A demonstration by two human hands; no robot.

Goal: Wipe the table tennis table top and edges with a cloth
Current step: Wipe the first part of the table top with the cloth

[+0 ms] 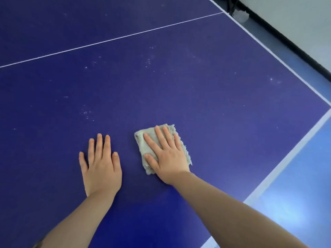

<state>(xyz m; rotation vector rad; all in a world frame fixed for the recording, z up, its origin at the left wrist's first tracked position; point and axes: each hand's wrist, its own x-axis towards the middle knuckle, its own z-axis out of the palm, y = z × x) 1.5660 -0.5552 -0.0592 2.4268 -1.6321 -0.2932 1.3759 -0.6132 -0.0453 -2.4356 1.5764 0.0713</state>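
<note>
Step in hand: wiping table top (179,86), near its right corner. Your right hand (166,154) lies flat, fingers straight, pressing folded cloth (143,147) onto surface. Your left hand (100,167) rests flat just beside, holding nothing (bracing, likely). Next: push cloth toward pale specks (86,112) ahead, with steady pressure; edges probably later.

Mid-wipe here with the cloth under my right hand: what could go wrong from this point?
1. The right hand presses the folded cloth with flat fingers, not gripping; a fast stroke might slide off it or unfold it.
2. White specks sit far up the table; short strokes may miss them.
3. The left hand lies flat on the top and may leave prints.
</note>
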